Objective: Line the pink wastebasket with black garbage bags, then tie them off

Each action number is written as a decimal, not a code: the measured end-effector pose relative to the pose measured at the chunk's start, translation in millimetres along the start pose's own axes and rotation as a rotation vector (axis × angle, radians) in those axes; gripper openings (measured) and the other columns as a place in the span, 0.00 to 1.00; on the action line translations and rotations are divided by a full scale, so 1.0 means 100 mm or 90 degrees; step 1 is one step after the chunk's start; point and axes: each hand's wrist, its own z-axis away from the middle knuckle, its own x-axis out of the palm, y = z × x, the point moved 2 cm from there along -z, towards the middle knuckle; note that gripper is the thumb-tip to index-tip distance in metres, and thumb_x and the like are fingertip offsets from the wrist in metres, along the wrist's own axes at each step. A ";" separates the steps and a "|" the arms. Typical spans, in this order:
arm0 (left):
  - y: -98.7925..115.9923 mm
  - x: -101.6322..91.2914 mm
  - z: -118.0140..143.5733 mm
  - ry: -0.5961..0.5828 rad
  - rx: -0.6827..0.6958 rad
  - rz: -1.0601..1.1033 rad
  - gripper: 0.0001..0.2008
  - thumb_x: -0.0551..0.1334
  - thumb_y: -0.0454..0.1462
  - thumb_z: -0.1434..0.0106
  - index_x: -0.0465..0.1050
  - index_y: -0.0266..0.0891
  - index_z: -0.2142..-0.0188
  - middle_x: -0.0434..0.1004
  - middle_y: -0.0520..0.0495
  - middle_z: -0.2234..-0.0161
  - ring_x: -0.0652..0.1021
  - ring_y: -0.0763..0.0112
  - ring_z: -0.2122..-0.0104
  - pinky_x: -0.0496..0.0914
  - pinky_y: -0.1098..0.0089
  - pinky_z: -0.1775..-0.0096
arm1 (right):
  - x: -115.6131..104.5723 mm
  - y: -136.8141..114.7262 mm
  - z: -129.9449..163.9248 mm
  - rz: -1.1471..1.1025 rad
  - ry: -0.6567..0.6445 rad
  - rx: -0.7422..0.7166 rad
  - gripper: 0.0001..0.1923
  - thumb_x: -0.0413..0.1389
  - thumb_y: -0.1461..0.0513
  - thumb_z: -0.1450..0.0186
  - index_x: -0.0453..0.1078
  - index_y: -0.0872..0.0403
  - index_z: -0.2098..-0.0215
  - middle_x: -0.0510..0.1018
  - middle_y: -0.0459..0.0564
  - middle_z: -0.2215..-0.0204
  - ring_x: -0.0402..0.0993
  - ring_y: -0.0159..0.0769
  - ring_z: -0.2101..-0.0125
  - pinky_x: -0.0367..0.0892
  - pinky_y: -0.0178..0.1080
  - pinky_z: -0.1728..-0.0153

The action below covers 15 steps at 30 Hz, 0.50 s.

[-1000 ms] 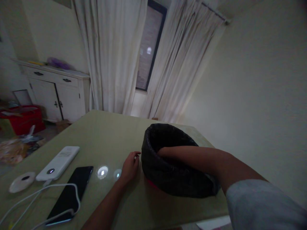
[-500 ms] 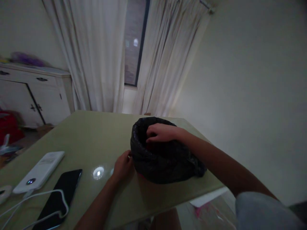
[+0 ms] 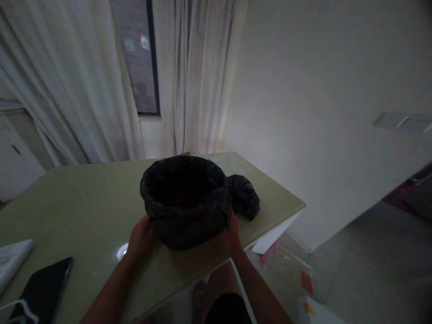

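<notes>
**Both hands cup a bag-lined container at the table's near edge**

Pale green table fills a dim room with white curtains behind. At its near edge stands a round container lined with a black bag, something reddish, perhaps, inside. The left hand and right hand press its sides, fingers wrapped around it. A dark phone lies well apart, left.

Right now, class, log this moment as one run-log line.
left hand: grips round bin lined with black plastic bag, left side | right hand: grips right side | bin: upright on pale green table
</notes>
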 end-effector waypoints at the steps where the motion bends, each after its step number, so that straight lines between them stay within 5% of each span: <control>1: 0.01 -0.01 0.01 0.006 -0.009 0.008 0.10 0.61 0.43 0.43 0.77 0.45 0.64 0.89 0.38 0.58 0.86 0.45 0.56 0.78 0.57 0.55 | 0.02 0.05 0.04 -0.002 0.034 0.000 0.37 0.47 0.44 0.23 0.55 0.56 0.24 0.70 0.67 0.30 0.69 0.53 0.30 0.67 0.58 0.30; 4: 0.04 -0.03 0.02 0.010 -0.026 0.008 0.10 0.61 0.43 0.44 0.77 0.45 0.64 0.89 0.41 0.62 0.85 0.47 0.59 0.77 0.58 0.57 | 0.04 0.18 0.15 0.039 0.093 -0.011 0.38 0.47 0.45 0.24 0.54 0.55 0.23 0.69 0.68 0.29 0.67 0.58 0.28 0.65 0.64 0.29; 8: 0.04 -0.02 -0.01 -0.001 -0.026 0.014 0.08 0.60 0.42 0.42 0.77 0.45 0.66 0.88 0.41 0.64 0.84 0.48 0.60 0.77 0.58 0.57 | 0.14 0.34 0.19 0.122 -0.042 -0.012 0.32 0.52 0.46 0.26 0.69 0.48 0.29 0.77 0.61 0.33 0.70 0.63 0.30 0.66 0.67 0.29; 11: 0.00 0.00 -0.02 -0.004 -0.006 -0.002 0.10 0.60 0.42 0.40 0.79 0.44 0.64 0.88 0.38 0.60 0.84 0.48 0.58 0.77 0.57 0.55 | 0.20 0.37 0.17 0.176 -0.108 0.009 0.30 0.56 0.50 0.27 0.72 0.46 0.29 0.79 0.58 0.34 0.72 0.62 0.31 0.68 0.64 0.29; 15: -0.01 0.02 0.06 0.045 0.037 -0.213 0.16 0.62 0.39 0.38 0.83 0.43 0.53 0.85 0.32 0.46 0.80 0.41 0.44 0.71 0.47 0.40 | 0.22 0.35 0.15 0.257 -0.199 0.022 0.26 0.57 0.53 0.28 0.78 0.45 0.33 0.82 0.56 0.37 0.76 0.65 0.35 0.70 0.64 0.31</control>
